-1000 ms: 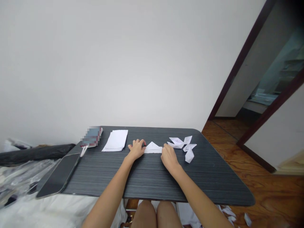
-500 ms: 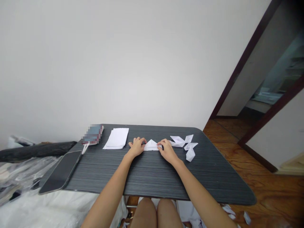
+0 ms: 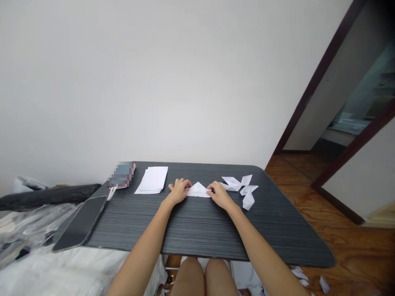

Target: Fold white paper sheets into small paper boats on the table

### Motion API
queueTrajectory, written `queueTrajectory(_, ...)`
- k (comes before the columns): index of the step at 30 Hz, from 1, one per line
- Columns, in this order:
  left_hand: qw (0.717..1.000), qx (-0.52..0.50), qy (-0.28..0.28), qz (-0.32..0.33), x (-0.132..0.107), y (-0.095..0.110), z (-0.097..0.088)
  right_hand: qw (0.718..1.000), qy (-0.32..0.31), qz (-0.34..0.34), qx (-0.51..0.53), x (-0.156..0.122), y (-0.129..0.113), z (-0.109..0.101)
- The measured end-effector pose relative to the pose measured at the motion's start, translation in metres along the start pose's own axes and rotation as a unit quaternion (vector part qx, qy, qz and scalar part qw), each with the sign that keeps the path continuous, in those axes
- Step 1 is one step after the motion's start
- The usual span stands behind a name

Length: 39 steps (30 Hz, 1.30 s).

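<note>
A small white sheet of folded paper (image 3: pixel 198 190) lies flat on the dark table, with a pointed top and a straight strip along its lower edge. My left hand (image 3: pixel 179 190) pinches its left end between thumb and fingers. At the opposite end, my right hand (image 3: pixel 219 195) grips the paper in the same way. Just right of that hand lie folded white paper pieces (image 3: pixel 234 183), with another folded piece (image 3: pixel 248 197) close by. The fingertips partly cover the ends of the sheet.
A stack of white paper (image 3: pixel 152 180) sits left of my hands. Farther left are a blurred-out item (image 3: pixel 121 174) with a white strap and a phone (image 3: pixel 80 224) at the edge of the dark table (image 3: pixel 203 234). Paper scraps (image 3: pixel 324 283) lie on the floor.
My right hand has slid slightly right along the paper's edge, so more of the sheet shows between the hands. The view has shifted a little.
</note>
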<state>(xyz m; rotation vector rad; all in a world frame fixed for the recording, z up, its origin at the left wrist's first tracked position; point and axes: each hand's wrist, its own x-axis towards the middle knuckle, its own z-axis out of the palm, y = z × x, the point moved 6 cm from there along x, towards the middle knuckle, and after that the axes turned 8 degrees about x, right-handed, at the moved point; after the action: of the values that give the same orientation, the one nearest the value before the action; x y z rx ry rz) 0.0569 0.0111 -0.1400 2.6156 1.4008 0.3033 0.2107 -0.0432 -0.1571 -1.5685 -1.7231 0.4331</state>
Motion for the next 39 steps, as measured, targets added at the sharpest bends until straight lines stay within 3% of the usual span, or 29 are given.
queueTrajectory(8, 1.0, 0.013, 0.004, 0.013, 0.0, -0.002, 0.002, 0.989, -0.024, 0.05, -0.135, -0.002, -0.005, 0.001)
queueTrajectory(13, 1.0, 0.019, 0.0, 0.025, -0.001, 0.001, 0.002, 0.976, 0.038, 0.052, -0.209, -0.009, -0.018, -0.006)
queueTrajectory(17, 0.999, 0.032, 0.009, 0.037, -0.002, 0.004, 0.003, 0.977, 0.036, -0.003, -0.208, -0.01, -0.03, -0.003)
queueTrajectory(25, 0.998, 0.034, 0.059, 0.011, -0.002, 0.009, -0.003, 0.984, 0.034, -0.004, -0.174, -0.005, -0.014, 0.004)
queueTrajectory(29, 0.997, 0.045, 0.052, 0.041, -0.005, 0.02, 0.001, 0.987, 0.032, -0.033, -0.154, -0.006, -0.018, 0.005)
queueTrajectory(39, 0.998, -0.01, 0.037, 0.043, -0.004, 0.02, 0.006, 0.994, 0.036, 0.013, -0.106, -0.005, -0.009, 0.008)
